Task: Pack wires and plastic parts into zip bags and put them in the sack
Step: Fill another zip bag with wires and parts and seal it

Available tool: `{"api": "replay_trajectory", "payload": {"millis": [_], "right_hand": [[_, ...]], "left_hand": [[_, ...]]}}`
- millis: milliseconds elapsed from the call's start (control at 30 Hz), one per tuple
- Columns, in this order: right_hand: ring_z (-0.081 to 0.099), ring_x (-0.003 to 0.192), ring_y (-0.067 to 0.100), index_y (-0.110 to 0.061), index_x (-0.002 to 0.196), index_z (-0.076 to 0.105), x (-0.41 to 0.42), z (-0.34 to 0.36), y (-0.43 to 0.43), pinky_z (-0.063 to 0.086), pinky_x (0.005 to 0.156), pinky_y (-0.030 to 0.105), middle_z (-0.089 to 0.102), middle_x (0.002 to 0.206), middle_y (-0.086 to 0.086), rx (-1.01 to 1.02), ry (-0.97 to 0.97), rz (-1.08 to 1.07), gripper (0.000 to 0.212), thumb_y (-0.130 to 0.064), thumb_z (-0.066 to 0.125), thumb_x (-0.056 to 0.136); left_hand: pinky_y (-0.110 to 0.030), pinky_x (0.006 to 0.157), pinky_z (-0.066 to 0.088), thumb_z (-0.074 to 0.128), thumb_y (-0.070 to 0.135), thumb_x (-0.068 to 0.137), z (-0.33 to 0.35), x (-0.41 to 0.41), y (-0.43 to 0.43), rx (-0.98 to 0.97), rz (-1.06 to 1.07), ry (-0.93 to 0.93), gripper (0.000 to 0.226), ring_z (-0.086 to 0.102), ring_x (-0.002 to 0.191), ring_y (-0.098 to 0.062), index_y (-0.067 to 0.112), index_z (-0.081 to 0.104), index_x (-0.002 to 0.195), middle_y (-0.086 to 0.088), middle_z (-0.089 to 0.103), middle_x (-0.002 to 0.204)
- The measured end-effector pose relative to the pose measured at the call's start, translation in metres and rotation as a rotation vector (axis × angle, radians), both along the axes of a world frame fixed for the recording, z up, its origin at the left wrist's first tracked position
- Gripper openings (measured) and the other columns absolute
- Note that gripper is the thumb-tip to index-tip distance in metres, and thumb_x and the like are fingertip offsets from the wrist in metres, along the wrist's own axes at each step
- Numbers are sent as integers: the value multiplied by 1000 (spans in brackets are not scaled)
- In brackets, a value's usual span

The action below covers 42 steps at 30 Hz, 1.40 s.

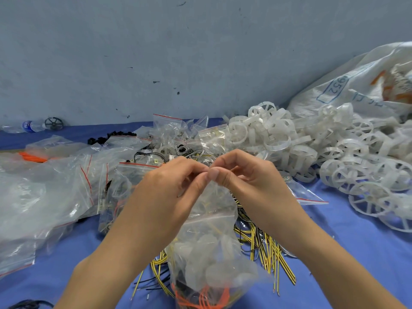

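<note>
Your left hand (171, 186) and right hand (245, 175) meet in the middle above the table, fingertips touching. Each pinches the top edge of a clear bag (211, 241) between thumb and curled fingers. The bag hangs from that pinch toward you, between your forearms. It holds translucent plastic parts and a few yellow strands, with orange wires (200, 297) bunched at its bottom. Your fingers cover the zip, so you cannot tell whether it is sealed. Under the bag and just to its right, loose striped wires (267, 246), yellow and black, lie fanned on the blue cloth (356, 253). Behind your hands sits a heap of red-edged bags (189, 139), some with dark wires inside. To your left, clear bags (44, 197) spread slack over the cloth. An orange bundle (33, 157) shows beyond them, and small black parts (111, 136) lie near the wall (156, 52). At the far left, against the wall, a water bottle (29, 126) lies on its side, with a black wheel (54, 123) just beside it. To your right, a big pile of white wheels (289, 139) runs from behind your right hand out to the edge of view. The white sack (356, 85), printed in blue and orange, slumps behind that pile at the far right, well apart from the bag you hold.
</note>
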State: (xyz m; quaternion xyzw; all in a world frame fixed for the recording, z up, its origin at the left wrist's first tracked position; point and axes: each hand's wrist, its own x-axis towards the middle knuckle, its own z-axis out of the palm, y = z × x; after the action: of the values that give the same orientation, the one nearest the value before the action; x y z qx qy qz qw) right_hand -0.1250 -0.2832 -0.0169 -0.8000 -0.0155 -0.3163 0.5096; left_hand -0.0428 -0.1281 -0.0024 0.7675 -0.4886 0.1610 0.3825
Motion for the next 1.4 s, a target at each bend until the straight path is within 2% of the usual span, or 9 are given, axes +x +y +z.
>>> {"api": "replay_trajectory", "payload": {"millis": [267,433,533,667,800,900,1067,1200,1400], "right_hand": [[58,67,5,-28,82,71,0,2,-1,48,66,20,67,73,-9,176,-46,-20,8,-23,70,89],[64,73,11,-26,83,72,0,2,3,54,78,42,72,81,0,197,31,18,6,-30,71,87],[63,73,9,-27,81,73,0,3,3,54,75,37,72,77,-4,192,16,20,7,-25,72,88],[62,73,2,-26,83,73,0,3,3,49,69,17,72,78,-11,135,-4,68,11,-16,72,87],[66,76,1,-31,83,71,-1,5,4,49,72,16,73,80,-14,69,-16,85,20,-12,72,86],[69,80,5,-32,84,71,0,5,5,53,78,20,74,83,-12,61,-30,94,23,-9,72,86],[69,82,9,-28,89,74,1,4,6,56,81,28,75,85,-9,98,-24,89,19,-9,72,86],[67,76,12,-24,90,74,1,2,6,55,77,31,75,82,-4,209,6,93,8,-17,72,88],[58,67,6,-23,82,74,5,-3,9,52,69,25,72,74,-1,295,15,54,8,-18,72,87]], "left_hand": [[-12,65,39,53,42,93,2,7,5,8,0,-23,24,60,78,-1,30,73,98,18,61,87],[-32,57,46,52,43,95,0,0,2,13,83,-99,24,56,69,-7,31,72,100,16,55,85],[-36,59,48,48,45,95,1,-2,2,37,79,-54,25,58,74,-8,33,69,98,16,56,84],[-38,62,47,36,50,96,3,2,5,178,-48,48,30,57,73,-12,31,57,84,9,58,75],[-49,76,52,36,55,94,6,6,12,177,-137,346,43,63,78,-16,23,64,93,4,64,78],[-44,78,53,38,55,92,7,9,15,190,-154,392,40,65,81,-12,27,66,96,7,68,82],[-39,73,54,48,48,97,4,10,14,168,-158,380,28,63,73,-9,30,69,90,9,64,73],[-14,59,42,51,42,98,5,6,9,156,-48,148,22,59,69,-2,33,67,85,18,62,74],[-43,64,50,39,51,95,3,-4,3,187,112,-40,29,58,74,-11,34,62,93,19,53,78]]}}
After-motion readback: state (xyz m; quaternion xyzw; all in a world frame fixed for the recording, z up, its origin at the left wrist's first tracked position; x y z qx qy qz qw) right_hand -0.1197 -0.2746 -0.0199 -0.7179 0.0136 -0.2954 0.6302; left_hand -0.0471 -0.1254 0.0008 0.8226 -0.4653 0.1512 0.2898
